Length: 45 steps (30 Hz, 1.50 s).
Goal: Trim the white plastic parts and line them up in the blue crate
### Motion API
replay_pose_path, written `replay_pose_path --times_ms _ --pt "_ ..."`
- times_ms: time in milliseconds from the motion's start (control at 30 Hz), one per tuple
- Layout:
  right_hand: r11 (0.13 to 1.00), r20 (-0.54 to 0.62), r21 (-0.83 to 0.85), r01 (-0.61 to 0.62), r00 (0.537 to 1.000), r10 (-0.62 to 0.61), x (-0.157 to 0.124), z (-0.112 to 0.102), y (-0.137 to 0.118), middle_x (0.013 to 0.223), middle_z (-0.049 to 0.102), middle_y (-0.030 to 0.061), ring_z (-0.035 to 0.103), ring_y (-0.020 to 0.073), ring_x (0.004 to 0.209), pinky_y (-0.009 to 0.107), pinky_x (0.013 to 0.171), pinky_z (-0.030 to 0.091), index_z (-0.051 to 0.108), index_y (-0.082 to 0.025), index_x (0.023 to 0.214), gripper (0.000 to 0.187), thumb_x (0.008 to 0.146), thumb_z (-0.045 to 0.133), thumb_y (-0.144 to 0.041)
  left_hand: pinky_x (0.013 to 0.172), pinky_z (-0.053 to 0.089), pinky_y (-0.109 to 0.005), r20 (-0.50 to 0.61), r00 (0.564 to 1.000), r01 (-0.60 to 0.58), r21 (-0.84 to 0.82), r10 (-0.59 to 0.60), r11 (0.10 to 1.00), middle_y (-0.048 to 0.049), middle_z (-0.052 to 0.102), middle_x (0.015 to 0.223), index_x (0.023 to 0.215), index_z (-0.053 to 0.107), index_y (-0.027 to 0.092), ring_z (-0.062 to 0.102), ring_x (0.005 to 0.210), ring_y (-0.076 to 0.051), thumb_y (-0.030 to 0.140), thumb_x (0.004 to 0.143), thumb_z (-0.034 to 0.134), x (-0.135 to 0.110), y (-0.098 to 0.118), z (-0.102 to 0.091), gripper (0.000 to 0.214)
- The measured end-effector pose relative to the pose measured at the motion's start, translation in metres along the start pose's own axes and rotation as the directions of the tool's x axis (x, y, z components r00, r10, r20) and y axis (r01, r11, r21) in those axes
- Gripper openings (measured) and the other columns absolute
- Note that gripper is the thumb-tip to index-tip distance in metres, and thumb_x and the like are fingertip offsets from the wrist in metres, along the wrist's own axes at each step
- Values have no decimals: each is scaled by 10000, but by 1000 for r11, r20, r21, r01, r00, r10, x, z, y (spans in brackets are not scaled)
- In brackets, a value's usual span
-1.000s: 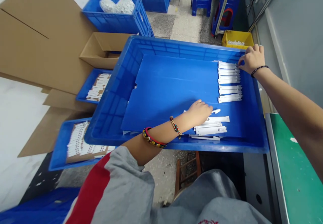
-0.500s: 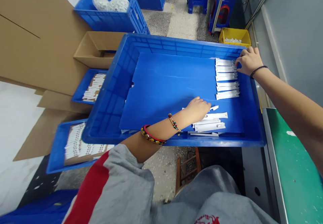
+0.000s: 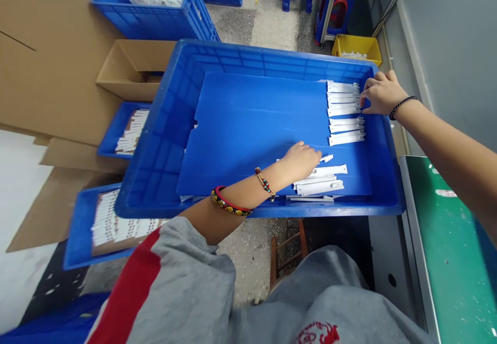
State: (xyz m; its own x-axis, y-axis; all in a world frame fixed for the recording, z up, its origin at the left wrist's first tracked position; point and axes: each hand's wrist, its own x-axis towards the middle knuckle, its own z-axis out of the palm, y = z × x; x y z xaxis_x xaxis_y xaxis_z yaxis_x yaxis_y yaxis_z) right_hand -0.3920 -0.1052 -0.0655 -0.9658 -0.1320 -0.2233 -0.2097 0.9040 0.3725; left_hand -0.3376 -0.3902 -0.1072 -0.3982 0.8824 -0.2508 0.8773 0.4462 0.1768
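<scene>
In a large blue plastic tub (image 3: 147, 189), several slim white plastic strips (image 3: 344, 110) lie side by side in a column at the right end of a blue sheet (image 3: 248, 121). My right hand (image 3: 382, 94) is at the right ends of the upper strips, thumb and fingers bent and apart, touching or very near them. Closed and palm down, my left hand (image 3: 301, 160) is over a loose pile of white strips (image 3: 319, 183) near the front wall. One white strip (image 3: 326, 158) sticks out from under its fingertips, which are partly hidden.
Left of the tub are an open cardboard box (image 3: 132, 70) and two smaller blue trays (image 3: 75, 235) of white strips. A blue crate (image 3: 151, 20) with wrapped bundles and a yellow bin (image 3: 357, 49) stand behind. A green-topped table (image 3: 446, 240) is at the right.
The whole view has shifted slightly, so everything appears a little higher and further left. Both hands keep nearly the same places over the strips.
</scene>
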Motion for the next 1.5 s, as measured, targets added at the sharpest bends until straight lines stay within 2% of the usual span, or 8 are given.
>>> replay_pose_path --times_ms 133,400,600,733,933,1100,1333,1500 --pt "992 116 -100 82 991 -70 -8 1 -10 1112 678 142 462 292 1116 439 953 259 748 -138 912 246 776 803 -335 897 407 -352 1 1000 -2 7 2 1000 -126 737 1017 1115 655 110 665 971 -233 102 889 534 1 0 0 257" --pt "995 43 -54 79 996 -77 -22 -1 -12 1151 664 186 468 307 1120 447 940 260 736 -113 1021 263 838 751 -301 909 422 -344 10 999 -39 41 39 998 -121 737 1057 1091 665 114 664 1006 -222 55 900 488 -2 2 -12 267" --pt "982 116 -48 184 977 -177 -41 7 -20 1004 721 83 531 270 1032 448 963 276 722 -164 902 290 780 796 -418 881 472 -370 72 997 34 -27 -32 999 -167 706 1143 1168 644 96 651 1080 -277 167 912 582 -4 3 -20 273" --pt "969 -5 -106 222 975 -224 -53 10 -25 1016 724 118 565 274 994 445 943 306 708 -132 983 286 822 747 -365 779 492 -336 109 993 50 -56 -43 997 -155 696 1173 1192 626 120 667 1044 -261 134 909 559 -4 4 -23 291" --pt "817 -155 386 427 904 -399 -71 6 -77 1026 720 91 635 244 935 391 879 390 688 -184 1063 229 871 643 -301 759 465 -327 87 996 21 -91 -13 996 -140 704 1144 1131 626 132 664 1045 -258 120 892 559 0 2 -23 248" --pt "604 -75 721 339 905 -418 -78 18 -94 927 730 61 656 181 787 295 730 471 715 -186 949 186 878 572 -283 794 456 -296 -4 1000 10 -204 -11 979 -124 682 1127 1140 588 124 637 1002 -218 143 843 614 1 -4 -19 298" --pt "611 -113 715 339 919 -378 -87 30 -76 992 733 99 672 207 839 337 797 503 745 -176 1028 275 915 568 -353 970 450 -369 36 994 113 -239 -107 964 -172 591 1257 1210 577 75 540 1188 -285 230 874 587 -2 1 -29 371" --pt "643 -119 712 282 951 -286 -89 34 -93 885 704 78 657 187 765 319 756 502 698 -162 1015 190 895 563 -221 872 472 -362 188 941 318 -196 -283 928 -162 584 1253 1244 575 116 583 1113 -279 255 922 503 -7 2 -39 358"
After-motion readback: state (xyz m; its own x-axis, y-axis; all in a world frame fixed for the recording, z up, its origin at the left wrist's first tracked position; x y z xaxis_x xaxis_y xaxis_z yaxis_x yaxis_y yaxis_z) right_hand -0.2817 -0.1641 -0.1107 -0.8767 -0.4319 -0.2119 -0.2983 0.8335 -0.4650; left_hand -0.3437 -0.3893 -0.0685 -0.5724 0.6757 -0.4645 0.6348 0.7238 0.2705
